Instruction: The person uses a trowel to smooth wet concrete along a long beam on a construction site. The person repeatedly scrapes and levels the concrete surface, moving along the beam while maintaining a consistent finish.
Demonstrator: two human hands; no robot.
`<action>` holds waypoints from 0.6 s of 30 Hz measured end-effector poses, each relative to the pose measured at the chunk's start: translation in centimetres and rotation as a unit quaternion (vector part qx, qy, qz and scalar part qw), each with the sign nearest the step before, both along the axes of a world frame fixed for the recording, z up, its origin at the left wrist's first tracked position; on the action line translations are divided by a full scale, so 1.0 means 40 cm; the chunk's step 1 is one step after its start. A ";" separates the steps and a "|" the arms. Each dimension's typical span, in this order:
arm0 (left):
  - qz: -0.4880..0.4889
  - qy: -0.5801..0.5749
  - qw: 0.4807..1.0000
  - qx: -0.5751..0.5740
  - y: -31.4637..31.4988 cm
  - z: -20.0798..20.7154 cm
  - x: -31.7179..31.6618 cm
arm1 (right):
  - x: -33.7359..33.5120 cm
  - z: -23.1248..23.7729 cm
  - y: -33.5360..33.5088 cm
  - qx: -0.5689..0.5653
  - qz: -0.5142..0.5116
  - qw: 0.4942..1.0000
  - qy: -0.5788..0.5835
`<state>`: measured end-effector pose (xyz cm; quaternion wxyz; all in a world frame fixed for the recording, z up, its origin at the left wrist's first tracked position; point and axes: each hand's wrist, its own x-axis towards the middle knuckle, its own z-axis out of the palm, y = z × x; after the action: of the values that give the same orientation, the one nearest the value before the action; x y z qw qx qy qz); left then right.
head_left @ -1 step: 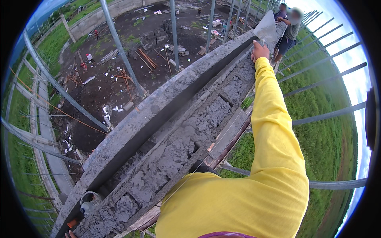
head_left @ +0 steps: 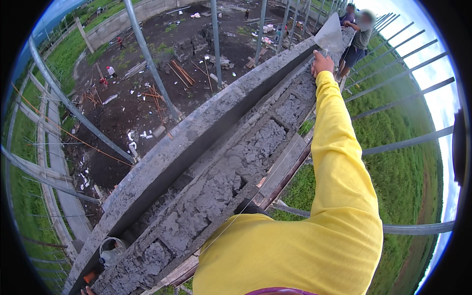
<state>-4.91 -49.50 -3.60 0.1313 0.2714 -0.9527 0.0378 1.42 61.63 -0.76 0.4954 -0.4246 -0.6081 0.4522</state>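
My right hand (head_left: 322,64) is closed around the handle of a trowel (head_left: 330,35), at the end of my outstretched yellow sleeve. The trowel's broad, pale grey blade points away over the far end of the wall. Just the fingertips of my left hand (head_left: 87,291) show at the lower left edge. They look apart and lie by the near end of the wall; the rest is cut off. Rough wet mortar (head_left: 191,219) covers the row of hollow blocks, with dark gaps in places. An orange object (head_left: 90,277) lies close to my left fingertips.
Beyond a deep channel runs a smooth concrete beam (head_left: 162,152). A clear jug (head_left: 112,253) with a handle sits in the channel. A taut string (head_left: 265,181) runs along the near side. Metal poles (head_left: 216,44) rise around. Two people (head_left: 361,37) stand at the far end.
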 end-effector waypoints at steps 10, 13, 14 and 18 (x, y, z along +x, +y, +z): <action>0.010 -0.009 1.000 -0.018 0.043 0.020 0.007 | 0.000 0.001 0.002 -0.002 0.002 1.000 -0.010; 0.058 -0.018 0.998 0.032 0.061 0.030 0.009 | 0.002 -0.003 0.013 -0.012 0.007 1.000 -0.005; 0.044 -0.011 0.999 0.020 0.049 0.024 0.009 | 0.000 -0.005 0.017 -0.009 0.006 1.000 -0.006; 0.047 -0.026 0.999 0.009 -0.053 -0.039 -0.038 | 0.001 -0.015 0.040 0.005 0.016 1.000 -0.013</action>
<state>-6.44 -51.62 -5.17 0.1023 0.3161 -0.9422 0.0423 1.48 63.23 -1.34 0.4821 -0.4181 -0.6236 0.4516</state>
